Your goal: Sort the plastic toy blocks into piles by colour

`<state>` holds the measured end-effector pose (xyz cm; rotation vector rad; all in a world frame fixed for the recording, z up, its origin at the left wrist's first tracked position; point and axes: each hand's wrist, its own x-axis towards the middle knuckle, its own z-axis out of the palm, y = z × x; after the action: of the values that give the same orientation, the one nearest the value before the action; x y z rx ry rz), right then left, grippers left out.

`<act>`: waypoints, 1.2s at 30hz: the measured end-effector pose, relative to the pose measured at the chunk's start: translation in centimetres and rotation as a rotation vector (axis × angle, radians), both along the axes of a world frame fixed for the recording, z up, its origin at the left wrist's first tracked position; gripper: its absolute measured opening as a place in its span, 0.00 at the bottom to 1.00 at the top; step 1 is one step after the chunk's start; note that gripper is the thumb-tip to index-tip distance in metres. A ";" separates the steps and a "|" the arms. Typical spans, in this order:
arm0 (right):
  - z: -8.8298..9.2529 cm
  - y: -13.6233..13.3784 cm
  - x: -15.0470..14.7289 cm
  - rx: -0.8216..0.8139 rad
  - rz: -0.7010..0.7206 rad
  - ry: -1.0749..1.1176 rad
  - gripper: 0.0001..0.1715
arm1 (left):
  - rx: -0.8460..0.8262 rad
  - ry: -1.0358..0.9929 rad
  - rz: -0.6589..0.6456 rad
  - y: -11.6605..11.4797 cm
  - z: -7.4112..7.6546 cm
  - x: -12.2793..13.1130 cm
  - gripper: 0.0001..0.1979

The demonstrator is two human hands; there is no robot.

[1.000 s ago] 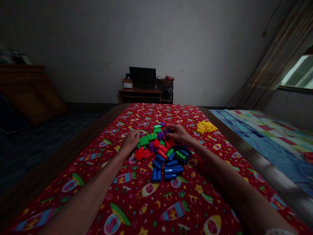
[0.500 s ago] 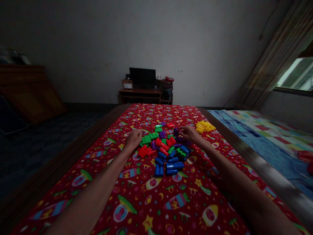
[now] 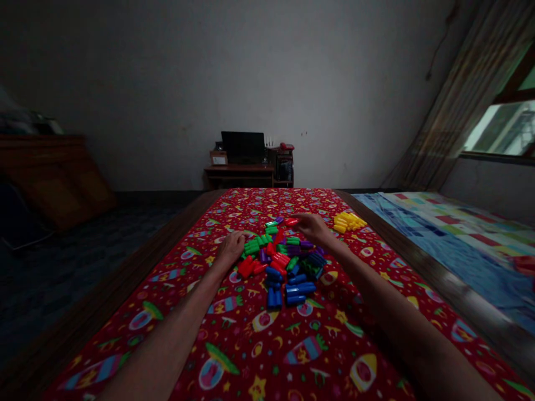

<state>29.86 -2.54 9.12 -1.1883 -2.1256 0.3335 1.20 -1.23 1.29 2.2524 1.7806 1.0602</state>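
Observation:
My right hand (image 3: 311, 227) is at the far side of a pile of plastic toy blocks, its fingertips closed on a red toy block (image 3: 291, 221). My left hand (image 3: 233, 248) rests at the pile's left edge, fingers curled in beside a row of green toy blocks (image 3: 257, 244); what it may hold is hidden. Purple blocks (image 3: 306, 245) and more red blocks (image 3: 281, 260) lie mixed in the middle. Blue blocks (image 3: 301, 289) make up the near side of the pile.
Yellow blocks (image 3: 349, 221) form a separate group at the right. A red patterned cloth (image 3: 267, 340) covers the table, whose dark wooden edge (image 3: 397, 267) shows. Beyond stand a desk with a monitor (image 3: 243, 147), and a bed (image 3: 418, 223) lies to the right.
My right hand has moved left and away from me, from a purple block to the red one. The purple block now lies in the pile. My left hand stays beside the green blocks.

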 end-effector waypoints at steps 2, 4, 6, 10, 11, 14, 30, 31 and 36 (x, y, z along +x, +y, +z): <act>0.3 2.2 1.8 0.005 -0.154 0.065 0.18 | 0.015 -0.010 -0.003 0.2 -0.2 -0.1 0.20; 0.2 3.9 3.5 -0.030 -0.256 0.080 0.15 | 0.038 -0.026 -0.002 0.5 -0.3 -0.1 0.19; -0.4 5.0 4.6 -0.076 -0.280 0.065 0.15 | 0.050 -0.033 -0.005 0.6 -0.5 -0.2 0.19; -1.9 5.8 4.6 -0.040 -0.242 -0.144 0.18 | 0.041 -0.023 -0.009 0.6 -0.5 -0.3 0.20; -2.0 6.1 4.3 -0.027 -0.229 -0.192 0.19 | 0.037 -0.020 -0.009 0.6 -0.4 -0.4 0.20; -2.1 7.0 2.3 -0.002 -0.120 -0.256 0.24 | 0.023 -0.019 -0.015 0.5 -0.4 -0.5 0.19; -1.4 8.0 5.1 -0.151 -0.444 -0.536 0.21 | 0.005 -0.017 -0.035 0.5 -0.4 -0.8 0.18; -1.3 7.9 5.4 -0.175 -0.478 -0.551 0.21 | 0.007 -0.015 -0.041 0.5 -0.3 -0.8 0.18; 0.1 6.7 3.0 -0.056 -0.384 -0.531 0.18 | 0.017 -0.001 -0.043 0.3 -0.1 -0.7 0.19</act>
<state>32.83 4.15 9.23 -1.8358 -2.2521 -0.1130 0.46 -0.89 1.19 2.2884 1.7203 1.0729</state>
